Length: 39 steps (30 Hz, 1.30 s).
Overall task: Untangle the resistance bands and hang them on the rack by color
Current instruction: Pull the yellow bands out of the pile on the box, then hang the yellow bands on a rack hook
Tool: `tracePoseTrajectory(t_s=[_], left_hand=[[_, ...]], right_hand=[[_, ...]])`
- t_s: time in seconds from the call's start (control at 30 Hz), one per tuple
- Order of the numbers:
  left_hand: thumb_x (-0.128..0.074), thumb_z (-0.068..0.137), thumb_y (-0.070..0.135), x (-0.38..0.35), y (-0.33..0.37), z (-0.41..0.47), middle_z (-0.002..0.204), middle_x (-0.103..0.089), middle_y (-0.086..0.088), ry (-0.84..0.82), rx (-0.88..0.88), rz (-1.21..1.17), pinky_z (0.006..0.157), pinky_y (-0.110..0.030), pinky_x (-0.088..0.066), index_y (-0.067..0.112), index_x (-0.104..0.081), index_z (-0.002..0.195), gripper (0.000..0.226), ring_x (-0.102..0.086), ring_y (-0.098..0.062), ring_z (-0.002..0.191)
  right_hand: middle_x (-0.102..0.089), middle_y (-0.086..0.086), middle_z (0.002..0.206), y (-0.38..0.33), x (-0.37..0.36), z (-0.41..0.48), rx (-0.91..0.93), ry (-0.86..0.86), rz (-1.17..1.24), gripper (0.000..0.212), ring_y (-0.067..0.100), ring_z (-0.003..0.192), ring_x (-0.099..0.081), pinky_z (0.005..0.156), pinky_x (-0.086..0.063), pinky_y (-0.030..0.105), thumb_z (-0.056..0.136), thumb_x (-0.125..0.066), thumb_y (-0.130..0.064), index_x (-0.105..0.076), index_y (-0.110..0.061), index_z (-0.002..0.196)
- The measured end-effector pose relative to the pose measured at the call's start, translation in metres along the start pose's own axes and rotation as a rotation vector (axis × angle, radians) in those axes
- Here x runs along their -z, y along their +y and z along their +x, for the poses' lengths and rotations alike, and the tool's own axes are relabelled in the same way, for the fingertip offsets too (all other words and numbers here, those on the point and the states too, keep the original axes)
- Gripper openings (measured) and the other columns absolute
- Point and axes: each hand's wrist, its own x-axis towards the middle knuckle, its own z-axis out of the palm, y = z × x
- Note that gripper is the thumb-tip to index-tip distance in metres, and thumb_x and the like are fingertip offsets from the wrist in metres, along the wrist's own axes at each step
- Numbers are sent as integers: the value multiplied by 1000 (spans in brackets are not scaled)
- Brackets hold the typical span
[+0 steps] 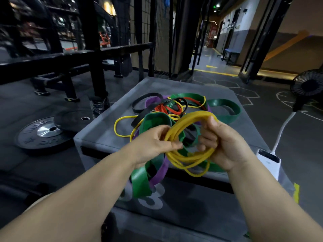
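A tangle of resistance bands lies on a grey padded box: wide green bands, purple, black, red and thin yellow ones. In front of the pile, a bunch of coiled yellow bands is held up between both hands. My left hand pinches its left side, and my right hand grips its right side, thumb on top. A green band and a purple band dangle from under my left hand over the box's front edge.
Weight plates lie on the floor at left beside a black steel rack frame. A wire mesh panel stands behind the box. A floor fan and a white power bank with cable are at right.
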Motion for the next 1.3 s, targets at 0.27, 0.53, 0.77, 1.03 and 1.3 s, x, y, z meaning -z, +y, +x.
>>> tracePoseTrajectory(t_s=[0.27, 0.53, 0.77, 1.03, 1.3], left_hand=[[-85, 59, 29, 66, 44, -64, 130, -57, 0, 45, -18, 63, 92, -29, -51, 30, -37, 135, 90, -61, -11, 113], [-64, 79, 16, 108, 72, -163, 73, -67, 3, 416, -188, 150, 68, -23, -49, 12, -60, 87, 9, -61, -10, 70], [-54, 94, 14, 133, 108, -260, 71, -62, 1, 870, -345, 152, 55, -27, -44, 15, -58, 86, 9, -55, -12, 59], [-55, 80, 39, 149, 136, -345, 73, -56, 4, 1337, -515, 337, 65, -44, -49, 38, -45, 100, 22, -54, -13, 61], [-52, 82, 47, 152, 154, -385, 78, -54, 12, 1509, -621, 513, 68, -47, -50, 45, -44, 99, 19, -55, -15, 67]], right_hand=[[-41, -3, 48, -3, -81, 28, -25, -253, -325, 31, 6, 37, -28, 38, -27, 18, 84, -62, -28, -57, -22, 54], [-37, -1, 49, 4, -190, 55, -14, -470, -460, 22, 12, 41, -38, 43, -34, 22, 80, -62, -26, -51, -13, 65], [-38, -2, 54, 19, -314, 64, 44, -715, -415, 33, 14, 46, -43, 57, -47, 30, 86, -68, -32, -49, -18, 63], [-36, 0, 56, 35, -432, 40, 124, -800, -378, 29, 10, 41, -32, 47, -38, 27, 96, -54, -29, -47, -16, 70], [-35, 1, 59, 25, -495, 18, 242, -916, -370, 29, 9, 41, -32, 46, -39, 26, 98, -54, -27, -44, -15, 72]])
